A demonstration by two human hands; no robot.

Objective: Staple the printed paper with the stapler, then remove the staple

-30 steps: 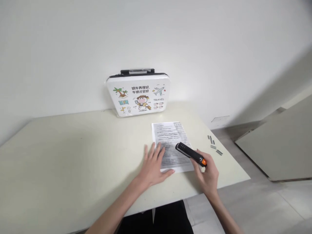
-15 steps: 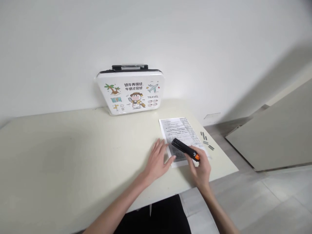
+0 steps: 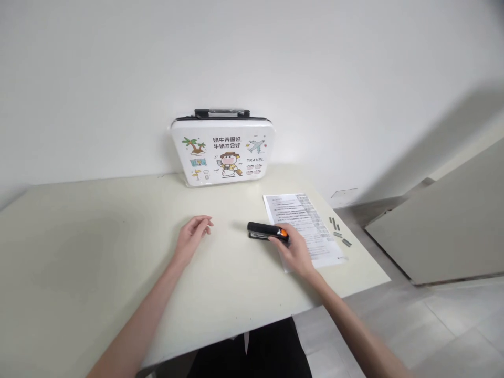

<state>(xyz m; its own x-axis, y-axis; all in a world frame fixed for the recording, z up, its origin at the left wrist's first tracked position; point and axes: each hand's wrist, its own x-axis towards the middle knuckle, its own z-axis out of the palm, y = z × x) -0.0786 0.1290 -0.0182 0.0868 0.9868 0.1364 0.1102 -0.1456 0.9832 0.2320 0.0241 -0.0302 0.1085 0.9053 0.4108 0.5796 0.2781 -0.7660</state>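
Observation:
My right hand is closed around a black stapler with an orange patch near its held end. The stapler points left, beyond the left edge of a printed sheet of paper. A thin gap shows between its upper arm and its base. My hand covers part of the sheet's lower left. Over the bare table to the left, my left hand is loosely curled, its thumb close against the fingers, and nothing shows in it. Several strips of staples lie just right of the paper.
A white case with cartoon prints and a black handle stands at the back of the pale table, near the wall. The table's right edge is close to the staple strips. A grey panel stands on the floor at the right.
My left hand has come off the paper and moved left, its fingers curling. My right hand has carried the stapler left, off the middle of the sheet, and turned it more level.

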